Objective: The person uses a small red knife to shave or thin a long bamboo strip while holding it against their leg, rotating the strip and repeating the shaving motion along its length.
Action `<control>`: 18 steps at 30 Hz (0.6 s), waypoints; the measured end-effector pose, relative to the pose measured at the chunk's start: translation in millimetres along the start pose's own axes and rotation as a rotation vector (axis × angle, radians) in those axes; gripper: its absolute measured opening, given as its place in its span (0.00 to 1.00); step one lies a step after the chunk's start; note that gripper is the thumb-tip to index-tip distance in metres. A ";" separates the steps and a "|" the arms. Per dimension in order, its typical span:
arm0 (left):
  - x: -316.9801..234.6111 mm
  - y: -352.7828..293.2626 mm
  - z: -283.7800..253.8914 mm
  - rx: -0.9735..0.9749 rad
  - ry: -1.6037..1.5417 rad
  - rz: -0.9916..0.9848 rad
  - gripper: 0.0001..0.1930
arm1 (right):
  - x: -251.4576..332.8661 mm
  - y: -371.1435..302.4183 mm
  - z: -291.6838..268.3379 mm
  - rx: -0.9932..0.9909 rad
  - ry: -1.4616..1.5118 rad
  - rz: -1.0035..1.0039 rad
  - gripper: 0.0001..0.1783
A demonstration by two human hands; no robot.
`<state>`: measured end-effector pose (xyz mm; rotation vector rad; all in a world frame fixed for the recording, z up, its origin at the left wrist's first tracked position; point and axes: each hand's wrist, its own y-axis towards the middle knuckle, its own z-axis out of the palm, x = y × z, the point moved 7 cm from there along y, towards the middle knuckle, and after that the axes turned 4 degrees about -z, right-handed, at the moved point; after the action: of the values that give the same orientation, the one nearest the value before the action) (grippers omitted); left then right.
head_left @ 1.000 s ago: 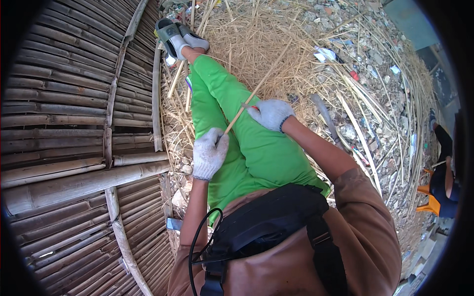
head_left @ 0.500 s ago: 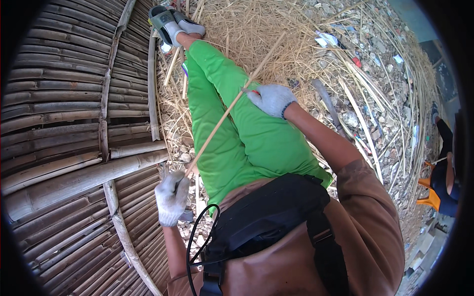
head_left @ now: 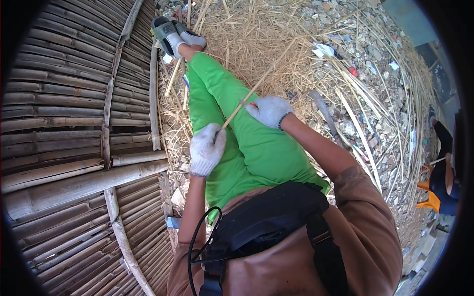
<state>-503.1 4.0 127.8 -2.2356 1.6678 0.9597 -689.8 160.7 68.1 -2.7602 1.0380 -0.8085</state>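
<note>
A long, thin bamboo strip (head_left: 265,80) slants across my green trousers, its far end reaching over the straw. My left hand (head_left: 207,149), in a white knit glove, is closed round the strip's near part, above my thigh. Farther up, my right hand (head_left: 269,111), gloved too, rests against my leg, its fingers closed on what looks like a small knife (head_left: 243,102). Only a short blade and a bit of red show; the glove hides the rest. The blade touches the strip or lies right against it.
A bamboo slat wall (head_left: 54,148) runs along my left. Straw (head_left: 261,49) covers the ground ahead, beside rubble and loose bamboo strips (head_left: 353,116). A long machete-like blade (head_left: 326,111) lies right of my right hand. Another person (head_left: 444,177) sits at far right by an orange stool (head_left: 429,197).
My left hand has moved up and right, from beside the wall to over my thigh, nearer my right hand. My right hand has hardly moved.
</note>
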 end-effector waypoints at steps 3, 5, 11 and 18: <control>-2.2 -4.2 -0.9 -0.008 0.027 0.055 0.06 | -8.3 -1.5 1.4 -0.003 0.009 0.018 0.39; -1.9 -20.9 -17.0 0.035 0.030 0.006 0.05 | -10.4 -1.8 4.7 -0.004 0.028 0.022 0.39; 12.7 -87.8 -83.7 0.071 0.012 -0.167 0.04 | -14.3 1.1 4.6 0.020 0.036 0.033 0.40; 24.7 -156.0 -143.3 -0.030 0.048 -0.112 0.07 | -15.4 -2.2 7.6 0.004 0.033 0.061 0.40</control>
<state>-302.5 -34.2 189.4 -2.3612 1.5377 0.9167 -694.3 171.3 55.2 -2.7067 1.1186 -0.8491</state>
